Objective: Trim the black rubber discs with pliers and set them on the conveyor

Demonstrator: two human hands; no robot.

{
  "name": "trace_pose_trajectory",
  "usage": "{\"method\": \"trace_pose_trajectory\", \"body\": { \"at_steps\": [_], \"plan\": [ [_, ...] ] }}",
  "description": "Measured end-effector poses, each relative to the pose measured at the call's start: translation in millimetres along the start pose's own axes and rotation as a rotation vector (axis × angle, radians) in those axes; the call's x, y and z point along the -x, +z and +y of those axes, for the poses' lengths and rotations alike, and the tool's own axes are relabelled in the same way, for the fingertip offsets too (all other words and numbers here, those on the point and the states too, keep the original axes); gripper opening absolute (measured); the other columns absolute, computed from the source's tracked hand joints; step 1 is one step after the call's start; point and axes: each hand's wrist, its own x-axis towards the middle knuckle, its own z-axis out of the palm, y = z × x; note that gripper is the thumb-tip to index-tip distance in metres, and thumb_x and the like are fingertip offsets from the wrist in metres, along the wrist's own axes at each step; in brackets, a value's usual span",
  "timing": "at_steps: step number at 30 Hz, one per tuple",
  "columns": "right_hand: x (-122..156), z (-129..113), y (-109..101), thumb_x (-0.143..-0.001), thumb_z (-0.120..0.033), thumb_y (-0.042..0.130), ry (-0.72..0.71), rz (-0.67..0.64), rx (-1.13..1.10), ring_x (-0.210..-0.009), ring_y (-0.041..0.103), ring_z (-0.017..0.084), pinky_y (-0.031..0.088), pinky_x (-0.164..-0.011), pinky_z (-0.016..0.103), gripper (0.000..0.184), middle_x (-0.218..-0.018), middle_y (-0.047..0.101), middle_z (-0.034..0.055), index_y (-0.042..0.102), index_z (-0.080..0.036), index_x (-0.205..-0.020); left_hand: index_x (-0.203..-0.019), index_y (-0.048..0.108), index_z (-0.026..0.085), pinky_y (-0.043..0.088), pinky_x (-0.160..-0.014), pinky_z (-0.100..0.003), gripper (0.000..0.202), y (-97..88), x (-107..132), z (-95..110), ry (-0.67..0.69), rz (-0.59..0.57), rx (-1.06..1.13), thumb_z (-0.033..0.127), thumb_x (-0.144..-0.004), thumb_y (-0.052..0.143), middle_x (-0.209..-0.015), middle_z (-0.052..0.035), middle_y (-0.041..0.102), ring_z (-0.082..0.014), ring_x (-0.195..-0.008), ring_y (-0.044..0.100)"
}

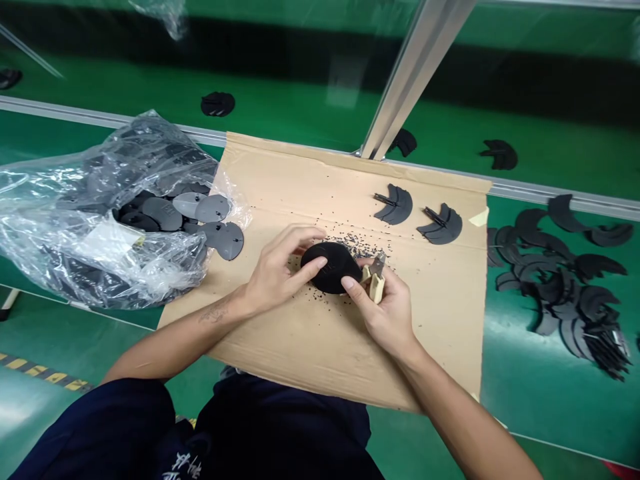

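Observation:
My left hand point(280, 270) grips a round black plastic piece point(330, 267) over the cardboard sheet point(310, 333), thumb and fingers pinched on its left edge. My right hand point(385, 307) is closed round a small cutter with cream handles point(376, 283), its thumb resting on the black piece's lower right edge. The cutter's metal jaws touch the right rim of the piece. Black plastic crumbs point(350, 243) lie scattered on the cardboard just behind it.
A clear plastic bag point(100, 213) of grey-black round pieces lies at left, several spilling out. Two stacks of crescent pieces point(395, 203) sit on the cardboard's far right; a heap of crescents point(565, 280) covers the green table point(525, 373) at right. A metal post point(415, 67) rises behind.

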Motion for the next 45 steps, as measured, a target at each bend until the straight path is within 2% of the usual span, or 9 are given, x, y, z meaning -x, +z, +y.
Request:
{"method": "trace_pose_trajectory", "body": {
  "at_steps": [3,8,15,19,23,28,32,37,45],
  "plan": [
    [0.9,0.9,-0.4,-0.085,-0.046,0.072,-0.011,0.005,0.016,-0.057,0.046,0.012,0.046,-0.057,0.027,0.029,-0.067,0.054,-0.0038,0.063,-0.022,-0.097,-0.127,0.063,0.02,0.055,-0.099,-0.03,0.029,0.0,2.1,-0.8,-0.013,-0.095,0.061,0.025,-0.098,0.058,-0.123,-0.0094,0.071,-0.0172,-0.112,0.067],
    [-0.1,1.1,-4.6,-0.086,-0.045,0.072,-0.075,0.003,0.102,-0.057,0.049,0.013,0.047,-0.057,0.027,0.027,-0.066,0.056,-0.0035,0.066,-0.021,-0.097,-0.127,0.065,0.02,0.058,-0.095,-0.029,0.029,-1.7,1.4,1.9,0.068,-0.078,0.042,0.023,-0.098,0.059,-0.117,-0.0083,0.074,-0.0163,-0.108,0.069],
    [-5.0,-3.8,-13.3,-0.085,-0.027,0.074,-0.417,0.005,0.221,-0.072,0.067,0.017,0.057,-0.07,0.033,0.015,-0.089,0.074,0.0037,0.07,-0.024,-0.099,-0.133,0.061,0.02,0.062,-0.088,-0.028,0.038,1.5,6.0,5.7,0.387,-0.11,-0.148,0.016,-0.096,0.062,-0.113,-0.0086,0.075,-0.0148,-0.101,0.072],
    [-3.2,0.6,-12.8,-0.084,-0.013,0.072,-0.648,-0.029,0.212,-0.075,0.071,0.018,0.058,-0.068,0.032,0.019,-0.086,0.075,0.0043,0.07,-0.025,-0.098,-0.131,0.063,0.02,0.063,-0.086,-0.029,0.043,0.0,6.4,10.2,0.281,-0.091,0.013,0.023,-0.089,0.073,-0.105,-0.0077,0.078,-0.0159,-0.094,0.074],
    [-1.9,6.8,-11.4,-0.086,-0.01,0.067,-0.779,-0.036,0.189,-0.076,0.073,0.019,0.058,-0.066,0.033,0.024,-0.092,0.077,0.0071,0.069,-0.024,-0.106,-0.113,0.073,0.022,0.062,-0.079,-0.03,0.026,-3.2,3.6,11.9,0.247,-0.077,0.129,0.029,-0.087,0.076,-0.096,-0.0063,0.079,-0.0171,-0.088,0.074],
    [-1.6,9.8,-10.9,-0.085,-0.009,0.067,-0.764,-0.033,0.225,-0.08,0.073,0.019,0.059,-0.068,0.033,0.026,-0.094,0.076,0.0078,0.068,-0.023,-0.106,-0.119,0.072,0.024,0.061,-0.083,-0.034,0.026,-4.8,3.1,10.8,0.317,-0.085,0.099,0.024,-0.093,0.068,-0.103,-0.008,0.079,-0.0182,-0.094,0.074],
    [0.3,8.1,-11.1,-0.085,-0.012,0.067,-0.717,-0.037,0.239,-0.08,0.073,0.02,0.06,-0.067,0.033,0.024,-0.094,0.076,0.0076,0.068,-0.024,-0.106,-0.115,0.073,0.025,0.061,-0.076,-0.031,0.025,-5.0,4.7,11.6,0.314,-0.043,0.082,0.023,-0.09,0.072,-0.094,-0.0055,0.08,-0.017,-0.086,0.075],
    [0.9,5.6,-11.5,-0.085,-0.012,0.068,-0.703,-0.042,0.25,-0.077,0.073,0.02,0.06,-0.067,0.033,0.023,-0.091,0.076,0.0067,0.069,-0.024,-0.104,-0.118,0.072,0.025,0.063,-0.078,-0.033,0.027,-4.5,6.4,11.7,0.332,-0.041,0.081,0.022,-0.092,0.069,-0.099,-0.0063,0.08,-0.018,-0.09,0.076],
    [1.6,4.9,-9.3,-0.084,-0.008,0.067,-0.682,-0.07,0.195,-0.077,0.072,0.018,0.059,-0.067,0.031,0.024,-0.09,0.075,0.0054,0.069,-0.024,-0.102,-0.106,0.073,0.021,0.061,-0.076,-0.03,0.02,-4.4,5.6,13.4,0.326,-0.048,0.074,0.024,-0.086,0.077,-0.09,-0.0056,0.079,-0.0161,-0.083,0.074]
  ]
}}
